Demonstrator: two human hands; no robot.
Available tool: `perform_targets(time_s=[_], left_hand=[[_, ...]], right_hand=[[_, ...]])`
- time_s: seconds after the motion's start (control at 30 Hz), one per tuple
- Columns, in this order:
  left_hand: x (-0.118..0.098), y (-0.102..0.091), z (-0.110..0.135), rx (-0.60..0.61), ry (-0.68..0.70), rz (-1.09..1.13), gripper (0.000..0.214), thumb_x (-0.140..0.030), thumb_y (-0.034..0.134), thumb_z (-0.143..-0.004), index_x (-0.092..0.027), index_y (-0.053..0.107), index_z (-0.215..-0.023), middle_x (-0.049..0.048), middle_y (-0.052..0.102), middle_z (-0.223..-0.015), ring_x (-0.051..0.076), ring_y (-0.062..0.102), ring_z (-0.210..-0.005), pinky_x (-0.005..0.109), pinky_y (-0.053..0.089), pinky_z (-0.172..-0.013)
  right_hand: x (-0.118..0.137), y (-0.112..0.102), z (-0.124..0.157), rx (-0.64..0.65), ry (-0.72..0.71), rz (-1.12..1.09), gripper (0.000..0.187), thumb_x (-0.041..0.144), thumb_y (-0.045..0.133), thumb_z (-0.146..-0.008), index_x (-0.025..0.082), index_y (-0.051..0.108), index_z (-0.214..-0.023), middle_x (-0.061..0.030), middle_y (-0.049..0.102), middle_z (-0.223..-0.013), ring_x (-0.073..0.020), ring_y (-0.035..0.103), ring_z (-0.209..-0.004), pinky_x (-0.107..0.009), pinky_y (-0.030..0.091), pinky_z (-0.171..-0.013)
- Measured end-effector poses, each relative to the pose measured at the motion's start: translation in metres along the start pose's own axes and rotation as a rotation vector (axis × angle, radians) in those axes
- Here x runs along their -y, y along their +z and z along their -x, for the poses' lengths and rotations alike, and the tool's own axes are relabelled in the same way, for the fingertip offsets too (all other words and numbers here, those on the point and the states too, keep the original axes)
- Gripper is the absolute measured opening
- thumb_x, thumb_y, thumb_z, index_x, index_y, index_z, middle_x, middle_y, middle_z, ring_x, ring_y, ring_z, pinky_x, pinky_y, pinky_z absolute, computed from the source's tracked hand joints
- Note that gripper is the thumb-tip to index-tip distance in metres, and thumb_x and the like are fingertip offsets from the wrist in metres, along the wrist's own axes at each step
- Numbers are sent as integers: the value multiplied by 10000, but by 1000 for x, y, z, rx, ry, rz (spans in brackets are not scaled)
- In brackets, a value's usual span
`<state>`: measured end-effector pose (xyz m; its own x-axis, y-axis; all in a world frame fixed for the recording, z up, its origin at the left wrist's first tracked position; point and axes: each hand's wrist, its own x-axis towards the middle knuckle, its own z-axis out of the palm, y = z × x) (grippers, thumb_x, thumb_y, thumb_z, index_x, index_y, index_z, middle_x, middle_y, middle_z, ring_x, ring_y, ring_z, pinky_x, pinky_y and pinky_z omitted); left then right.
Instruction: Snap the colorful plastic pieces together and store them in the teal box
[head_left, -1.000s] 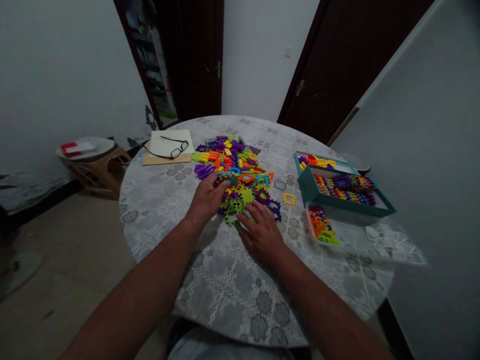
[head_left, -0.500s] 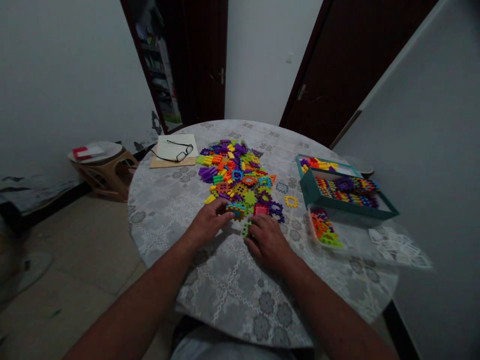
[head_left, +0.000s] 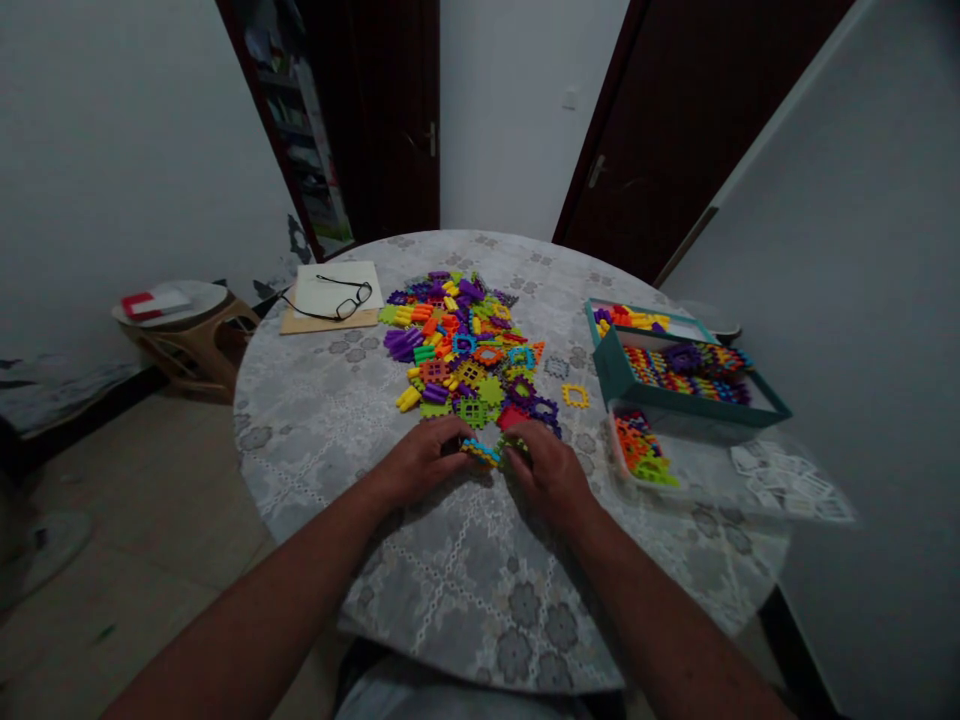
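Note:
My left hand (head_left: 424, 460) is closed on a small blue-and-yellow assembly of toothed building blocks (head_left: 481, 453), gripped between thumb and fingers. Close on its right, my right hand (head_left: 551, 470) pinches a green toothed block (head_left: 512, 442), partly covered by the fingers. The two held pieces are side by side above the tablecloth; whether they touch I cannot tell. Just beyond the hands lies a heap of colourful plastic building blocks (head_left: 471, 371), with a red piece (head_left: 513, 416) close to my right fingertips.
A yellow square frame (head_left: 575, 396) lies right of the heap. Farther right stand a teal box (head_left: 697, 400) of blocks, a clear tub (head_left: 616, 455) of pieces and a bag of white pieces (head_left: 791, 482). Eyeglasses (head_left: 347, 307) rest on a white sheet (head_left: 330, 285) at the left.
My right hand has lifted the green block from the table and brought it up beside the left hand's assembly. The assembly has tilted flatter and come slightly nearer to me.

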<state>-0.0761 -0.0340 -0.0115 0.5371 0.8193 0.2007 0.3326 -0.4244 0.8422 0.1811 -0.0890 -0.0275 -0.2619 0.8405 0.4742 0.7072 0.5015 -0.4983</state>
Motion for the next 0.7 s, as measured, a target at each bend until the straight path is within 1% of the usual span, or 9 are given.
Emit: perform_targets(time_s=[0.07,0.2,0.3,0.4,0.47,0.6,0.7], left_hand=[[0,3,-1,-13,9,-41,100,-249,771,-916,-224,789,-1010,49,761,-953,230,692,-918,405,574,-899],[1,6,0,-30,34,-76,155,-191,723,-931,-228,787,-1068,54,777,-1001,231,709,-959,421,564,-967],[2,5,1,-54,52,-94,152,-218,719,-953,-220,788,-1088,54,766,-994,226,700,-937,408,559,-932],[3,6,1,-81,53,-127,134,-244,737,-957,-225,790,-1079,46,754,-973,222,691,-908,387,554,-883],[4,7,1,-89,45,-151,154,-242,749,-957,-238,795,-1104,42,760,-978,225,698,-915,385,555,-883],[6,8,2,-74,71,-178,220,-229,759,-959,-266,810,-1170,43,778,-1026,233,717,-960,388,563,-928],[9,8,2,-60,94,-190,260,-246,785,-952,-268,812,-1210,49,778,-1052,237,716,-975,382,559,-939]], right_hand=[[3,3,0,-23,-13,-19,231,204,609,-1080,234,699,-1291,-121,774,-1211,-257,749,-1105,-360,616,-918],[10,8,-1,-8,-48,-82,339,189,560,-1097,232,683,-1410,-128,790,-1284,-253,765,-1136,-403,630,-1007],[11,10,1,-1,-48,-116,439,147,518,-1084,227,646,-1496,-135,788,-1335,-252,765,-1182,-422,628,-1053],[12,10,2,21,-5,-108,514,138,501,-1075,229,595,-1573,-143,778,-1379,-257,763,-1201,-433,629,-1056],[14,9,2,39,28,-103,494,150,509,-1074,230,613,-1551,-143,783,-1362,-265,764,-1175,-436,632,-1037],[17,5,-1,58,30,-127,380,159,512,-1078,223,702,-1400,-124,803,-1235,-266,755,-1099,-434,627,-1006],[19,4,-3,63,-18,-174,432,116,488,-1062,233,692,-1425,-117,787,-1249,-253,742,-1134,-427,617,-1028]])
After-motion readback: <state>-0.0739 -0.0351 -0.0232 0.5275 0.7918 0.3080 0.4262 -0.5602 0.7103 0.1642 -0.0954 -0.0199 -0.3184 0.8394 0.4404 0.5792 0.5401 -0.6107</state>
